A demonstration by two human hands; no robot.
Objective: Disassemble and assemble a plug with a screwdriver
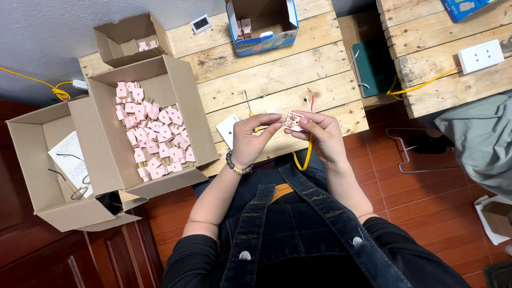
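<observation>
The person sits at a plank table (277, 74), both hands raised over its near edge. The left hand (250, 140) and the right hand (320, 133) meet on a small pink socket part (294, 120) — each pinches a side of it between fingertips and thumb, so both grips are narrow and closed on that one piece. The part sits just above the table edge, a little right of centre. Red and white wire ends (310, 98) stick up at twelve o'clock from it, and a yellow cable (308, 152) drops toward six o'clock, between the wrists.

At nine o'clock from the hands stands a large open cardboard box (181, 90) filled with many more pink parts (152, 136). Beyond it, at about ten o'clock, a smaller carton (114, 40) holds a few more. A yellow-handled screwdriver (248, 106) lies on the planks just beside the left hand, near a white plate (228, 128). At twelve o'clock is a blue carton (264, 40) — open, with a few pink pieces inside. A white wall socket (481, 56) rests at two o'clock, well apart.
</observation>
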